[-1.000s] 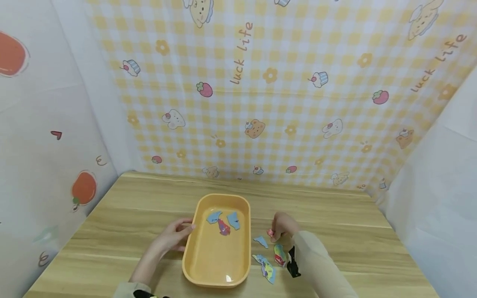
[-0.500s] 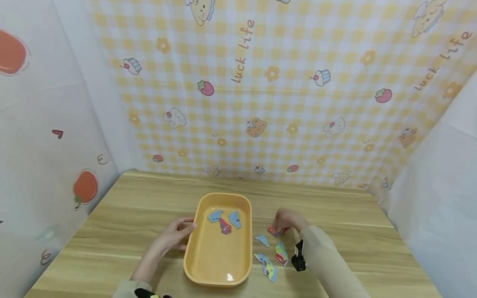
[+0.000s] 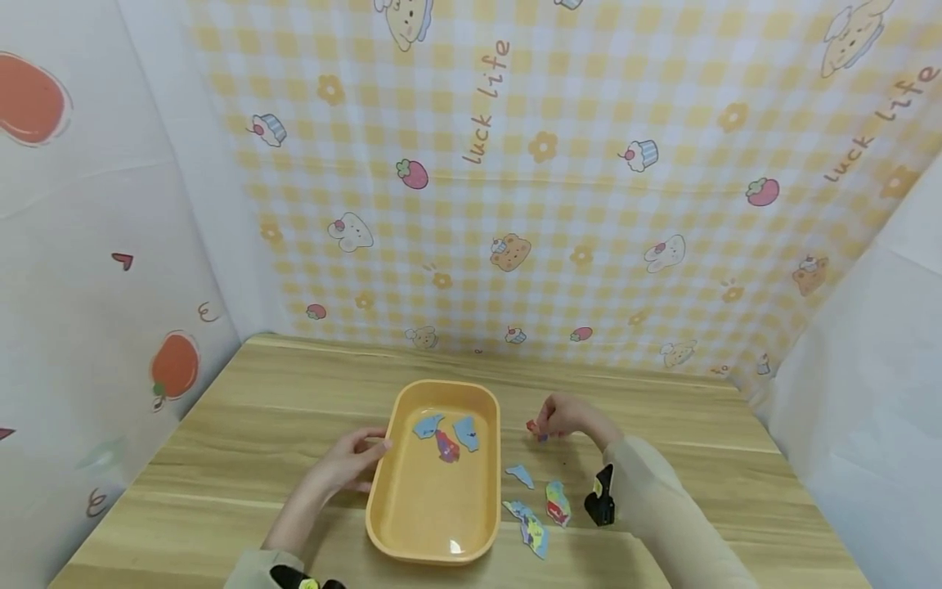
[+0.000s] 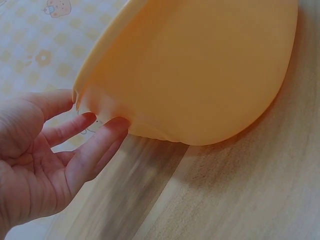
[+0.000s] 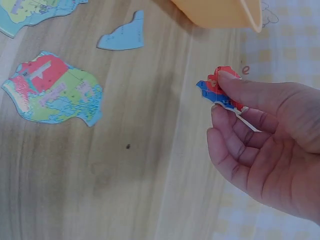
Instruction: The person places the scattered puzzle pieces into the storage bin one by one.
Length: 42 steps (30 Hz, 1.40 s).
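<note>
In the head view, my left hand (image 3: 349, 465) holds the side of a yellow-orange plastic tray (image 3: 375, 507). The left wrist view shows the thumb at the tray's rim and the fingertips against its outer wall. To the tray's right, my right hand (image 3: 568, 415) pinches a small red and blue map puzzle piece (image 5: 220, 90) between thumb and fingers, raised off the table. Part of the piece is hidden by the fingers. Inside the tray lie two blue pieces (image 3: 465, 433) and a purple-red piece (image 3: 446, 447).
On the wooden table (image 3: 294, 384), right of the tray, lie a small light-blue piece (image 3: 521, 475), a red and green piece (image 3: 558, 503) and a larger blue and yellow piece (image 3: 528, 528). A checked cloth (image 3: 559, 204) hangs behind the table, with white sheets at both sides.
My right hand has picked up the red and blue puzzle piece and moved it away from me toward the back of the table. My left hand stays at the tray's side.
</note>
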Each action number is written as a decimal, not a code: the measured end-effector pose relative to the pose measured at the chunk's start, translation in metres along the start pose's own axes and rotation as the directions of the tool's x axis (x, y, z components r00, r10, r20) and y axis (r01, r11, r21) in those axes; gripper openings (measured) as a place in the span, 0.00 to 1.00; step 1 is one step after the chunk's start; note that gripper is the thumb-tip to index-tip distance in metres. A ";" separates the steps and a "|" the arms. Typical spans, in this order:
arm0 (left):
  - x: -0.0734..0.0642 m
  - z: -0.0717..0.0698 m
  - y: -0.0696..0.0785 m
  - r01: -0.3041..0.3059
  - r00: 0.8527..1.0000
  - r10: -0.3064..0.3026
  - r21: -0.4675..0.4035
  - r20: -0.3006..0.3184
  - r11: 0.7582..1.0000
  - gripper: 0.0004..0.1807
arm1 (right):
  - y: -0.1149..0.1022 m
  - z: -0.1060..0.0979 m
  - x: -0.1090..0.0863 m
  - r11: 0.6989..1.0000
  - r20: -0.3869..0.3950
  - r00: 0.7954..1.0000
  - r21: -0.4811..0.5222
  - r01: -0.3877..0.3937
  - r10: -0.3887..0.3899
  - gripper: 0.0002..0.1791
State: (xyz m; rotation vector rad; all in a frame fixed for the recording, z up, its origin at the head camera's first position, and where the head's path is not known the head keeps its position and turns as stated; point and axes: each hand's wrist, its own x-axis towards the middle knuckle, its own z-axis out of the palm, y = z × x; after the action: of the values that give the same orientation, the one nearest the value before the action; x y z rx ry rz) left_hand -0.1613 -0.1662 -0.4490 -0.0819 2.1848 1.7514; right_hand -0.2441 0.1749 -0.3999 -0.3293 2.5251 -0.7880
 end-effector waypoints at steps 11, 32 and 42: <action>0.001 0.001 -0.001 0.015 1.000 -0.015 -0.001 -0.025 1.000 0.28 | -0.009 -0.009 -0.001 0.999 0.017 1.000 0.040 0.004 -0.005 0.03; 0.002 0.001 -0.003 0.005 1.000 -0.005 0.017 -0.004 1.000 0.29 | -0.048 0.001 0.013 0.994 -0.067 0.992 0.001 0.109 -0.108 0.07; 0.000 0.000 -0.001 -0.016 1.000 0.015 0.010 0.023 1.000 0.30 | -0.069 0.018 0.023 0.988 -0.020 0.988 0.007 0.156 -0.156 0.06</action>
State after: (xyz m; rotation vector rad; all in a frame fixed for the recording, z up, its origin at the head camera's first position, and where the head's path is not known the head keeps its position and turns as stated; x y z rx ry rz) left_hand -0.1613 -0.1661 -0.4502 -0.0426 2.1839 1.7409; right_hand -0.2490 0.1021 -0.3813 -0.5236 2.5367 -0.8645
